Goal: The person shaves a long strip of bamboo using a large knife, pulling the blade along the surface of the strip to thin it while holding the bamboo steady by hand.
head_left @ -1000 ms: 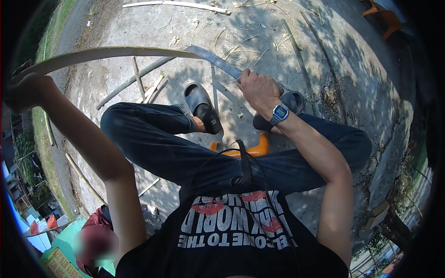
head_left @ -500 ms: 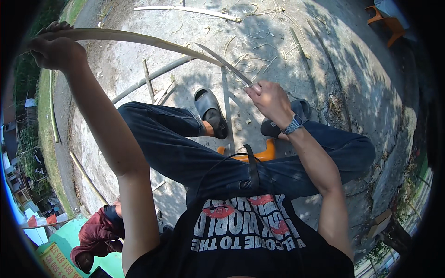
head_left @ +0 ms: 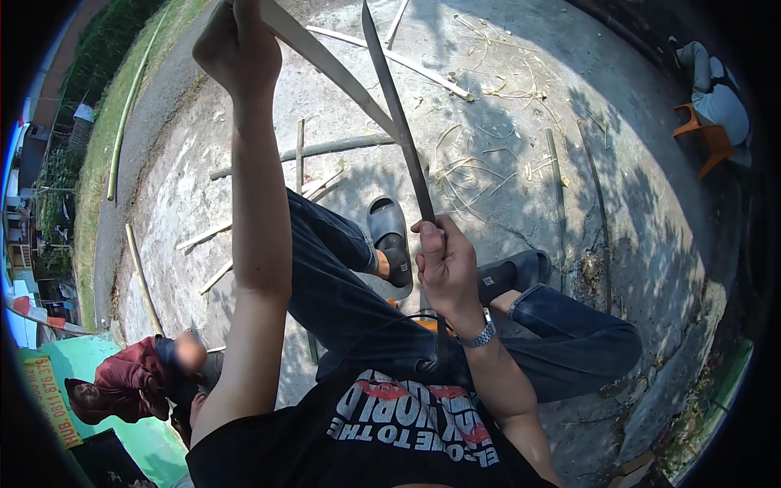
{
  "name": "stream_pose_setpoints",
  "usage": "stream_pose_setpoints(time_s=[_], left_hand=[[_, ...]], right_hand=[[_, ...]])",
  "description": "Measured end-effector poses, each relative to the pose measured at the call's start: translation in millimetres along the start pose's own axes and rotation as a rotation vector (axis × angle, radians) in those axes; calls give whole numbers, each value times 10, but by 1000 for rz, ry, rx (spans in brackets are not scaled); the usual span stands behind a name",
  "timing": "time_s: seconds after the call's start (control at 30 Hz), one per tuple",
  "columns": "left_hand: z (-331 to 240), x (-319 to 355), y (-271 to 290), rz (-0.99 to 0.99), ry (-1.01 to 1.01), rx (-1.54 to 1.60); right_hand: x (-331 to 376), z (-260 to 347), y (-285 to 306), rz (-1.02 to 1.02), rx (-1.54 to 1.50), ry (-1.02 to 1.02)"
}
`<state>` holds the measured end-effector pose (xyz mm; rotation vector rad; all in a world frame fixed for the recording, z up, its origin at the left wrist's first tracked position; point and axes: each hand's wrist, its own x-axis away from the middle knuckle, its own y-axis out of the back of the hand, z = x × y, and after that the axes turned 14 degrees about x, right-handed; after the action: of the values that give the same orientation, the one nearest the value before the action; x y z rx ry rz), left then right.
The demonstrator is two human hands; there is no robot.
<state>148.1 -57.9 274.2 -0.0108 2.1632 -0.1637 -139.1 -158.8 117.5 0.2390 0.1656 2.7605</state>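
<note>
My left hand (head_left: 242,49) is at the top edge with the arm stretched out, closed round one end of a long pale bamboo strip (head_left: 329,69); part of its fingers is cut off by the edge. The strip slopes down to the right, its lower end meeting or lying behind the blade of a long machete (head_left: 396,106). I cannot tell whether the two touch. My right hand (head_left: 447,264) makes a fist round the machete's handle, which the fingers hide. The dark blade points away from me, nearly upright in the picture, above my sandalled feet.
Pale strips (head_left: 407,63), thin curled shavings (head_left: 476,175) and a dark pole (head_left: 350,145) lie on the concrete. Green poles (head_left: 557,183) lie to the right. A person (head_left: 134,370) in dark red crouches at lower left. Another person (head_left: 720,102) sits on an orange chair (head_left: 708,146) at far right.
My right hand has drawn nearer my body, and the blade has swung from slanting left to nearly upright. My left hand has shifted right and up, still gripping the strip. The view has turned.
</note>
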Motion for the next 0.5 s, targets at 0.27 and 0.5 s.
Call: stream_pose_setpoints(time_s=[0.27,0.5], left_hand=[[179,-28,202,113,41,152],[-161,21,72,172,112,170]], right_hand=[[-168,-709,45,-33,433,-106],[-241,16,-153,-9,284,35]])
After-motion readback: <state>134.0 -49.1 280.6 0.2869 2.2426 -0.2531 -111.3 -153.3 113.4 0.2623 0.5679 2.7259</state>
